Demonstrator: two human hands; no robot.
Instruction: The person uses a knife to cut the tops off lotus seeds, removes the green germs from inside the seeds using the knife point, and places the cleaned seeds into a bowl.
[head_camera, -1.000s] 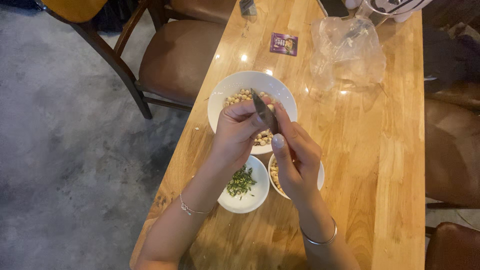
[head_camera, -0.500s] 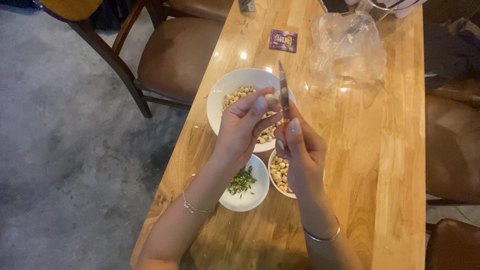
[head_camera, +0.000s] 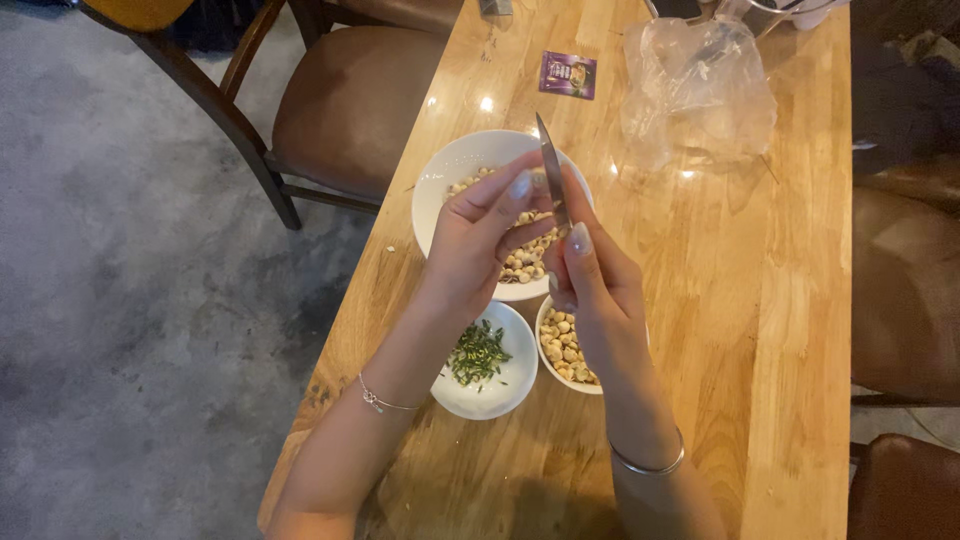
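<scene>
Head camera is showing a small knife (head_camera: 551, 170) pointing upward over the large white bowl (head_camera: 455, 170) of pale seeds. Right hand (head_camera: 595, 290) is gripping its handle; left hand (head_camera: 485, 235) is pinching something too small to tell beside the blade.

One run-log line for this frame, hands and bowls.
left hand: pinches seed | right hand: holds knife, blade up | large bowl: pale seeds | small bowls: green bits; seeds

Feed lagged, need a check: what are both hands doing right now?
Left hand: fingers pinched over the large bowl; what they grip cannot be told.
Right hand: closed on a knife, blade pointing up.
</scene>
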